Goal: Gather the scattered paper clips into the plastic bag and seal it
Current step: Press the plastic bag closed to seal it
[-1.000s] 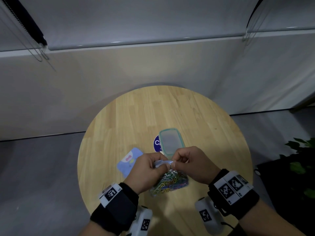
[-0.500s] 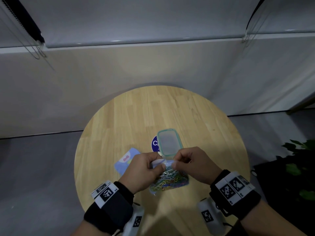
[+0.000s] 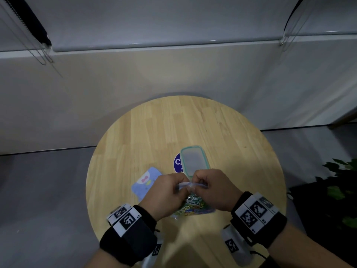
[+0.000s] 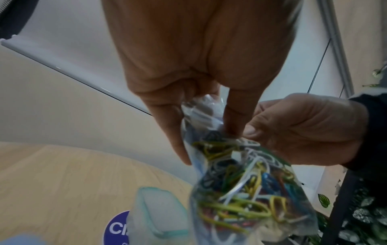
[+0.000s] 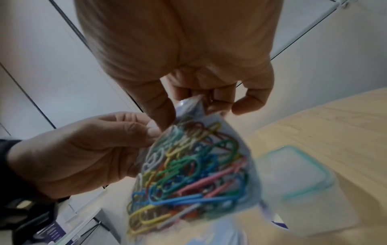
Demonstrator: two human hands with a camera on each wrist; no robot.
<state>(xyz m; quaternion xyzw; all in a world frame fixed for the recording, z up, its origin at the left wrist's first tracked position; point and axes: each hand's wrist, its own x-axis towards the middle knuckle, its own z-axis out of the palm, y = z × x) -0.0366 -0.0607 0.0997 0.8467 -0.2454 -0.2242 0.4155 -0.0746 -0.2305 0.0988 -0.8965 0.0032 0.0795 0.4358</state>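
Observation:
A clear plastic bag (image 3: pixel 195 206) (image 4: pixel 251 190) (image 5: pixel 194 174) full of coloured paper clips hangs just above the round wooden table (image 3: pixel 154 132). My left hand (image 3: pixel 170 192) (image 4: pixel 201 102) pinches the left part of the bag's top strip between thumb and fingers. My right hand (image 3: pixel 210 188) (image 5: pixel 194 99) pinches the right part of the same strip. The two hands sit knuckle to knuckle over the bag's mouth, which they hide. No loose clips show on the table.
A clear box with a teal rim (image 3: pixel 194 161) stands just beyond my hands, partly over a blue round sticker (image 3: pixel 177 163). A light blue card (image 3: pixel 145 182) lies to the left. A potted plant (image 3: pixel 340 192) stands off the table's right edge.
Both hands have drawn closer together along the bag's top strip. The bag stays hanging under them in the same spot.

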